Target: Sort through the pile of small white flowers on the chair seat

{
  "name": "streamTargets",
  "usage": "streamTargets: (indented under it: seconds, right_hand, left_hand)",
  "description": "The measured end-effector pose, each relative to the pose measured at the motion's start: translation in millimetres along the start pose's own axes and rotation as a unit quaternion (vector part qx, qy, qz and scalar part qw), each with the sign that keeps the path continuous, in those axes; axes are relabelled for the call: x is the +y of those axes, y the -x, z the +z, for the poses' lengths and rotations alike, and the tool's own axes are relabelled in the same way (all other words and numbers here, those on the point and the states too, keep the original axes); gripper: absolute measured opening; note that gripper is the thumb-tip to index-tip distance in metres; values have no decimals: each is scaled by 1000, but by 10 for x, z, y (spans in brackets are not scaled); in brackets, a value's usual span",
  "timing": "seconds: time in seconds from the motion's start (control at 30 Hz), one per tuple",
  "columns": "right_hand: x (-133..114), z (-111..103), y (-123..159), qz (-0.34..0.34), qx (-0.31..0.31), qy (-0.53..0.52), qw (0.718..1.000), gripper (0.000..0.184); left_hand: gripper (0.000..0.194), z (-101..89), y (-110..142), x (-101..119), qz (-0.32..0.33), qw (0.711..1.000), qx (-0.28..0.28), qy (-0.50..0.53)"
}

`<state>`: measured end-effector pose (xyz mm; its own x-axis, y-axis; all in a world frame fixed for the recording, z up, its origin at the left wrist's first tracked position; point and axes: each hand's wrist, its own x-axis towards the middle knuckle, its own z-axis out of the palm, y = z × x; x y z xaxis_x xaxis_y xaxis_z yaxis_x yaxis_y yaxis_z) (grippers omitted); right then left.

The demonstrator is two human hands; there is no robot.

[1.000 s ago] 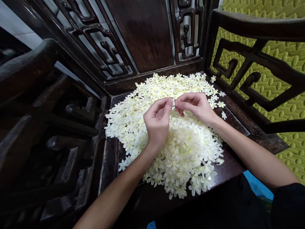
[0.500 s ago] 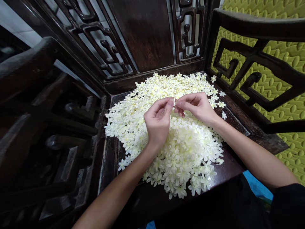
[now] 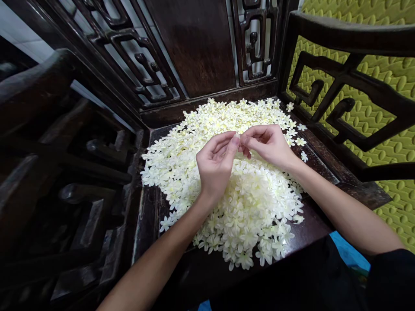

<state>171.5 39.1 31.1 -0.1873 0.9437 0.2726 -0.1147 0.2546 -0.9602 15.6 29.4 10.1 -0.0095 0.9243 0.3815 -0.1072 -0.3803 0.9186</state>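
A small white flower piece (image 3: 237, 136), mostly hidden, is pinched between thumb and index finger of the left hand (image 3: 215, 164), while the fingers of the right hand (image 3: 270, 144) are narrowed right beside it; whether it is also gripped by them cannot be told. Both hands are held over a heap of white five-petaled flowers (image 3: 175, 162) spread on the dark wooden chair seat (image 3: 313, 226), with a few loose blossoms (image 3: 301, 141) scattered near the carved armrest (image 3: 345, 71) at right.
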Motion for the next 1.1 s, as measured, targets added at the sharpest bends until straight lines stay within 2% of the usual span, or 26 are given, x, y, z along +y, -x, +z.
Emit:
streamTargets:
  seconds: [0.17, 0.4, 0.6, 0.9, 1.1]
  right_hand:
    - [41, -14, -2, -4, 0, 1, 1000, 9]
    - [14, -2, -6, 2, 6, -17, 1000, 13]
    - [-2, -8, -9, -2, -19, -42, 999, 20]
    - [33, -39, -13, -29, -33, -43, 998, 18]
    - [21, -28, -5, -19, -26, -43, 999, 19]
  left_hand:
    - [28, 4, 1, -27, -40, 999, 12, 28]
    - [30, 24, 10, -15, -37, 999, 27, 20]
    - [29, 21, 23, 22, -19, 999, 37, 3]
    - [27, 31, 20, 23, -7, 999, 53, 2]
    - [27, 26, 17, 22, -11, 999, 49, 2]
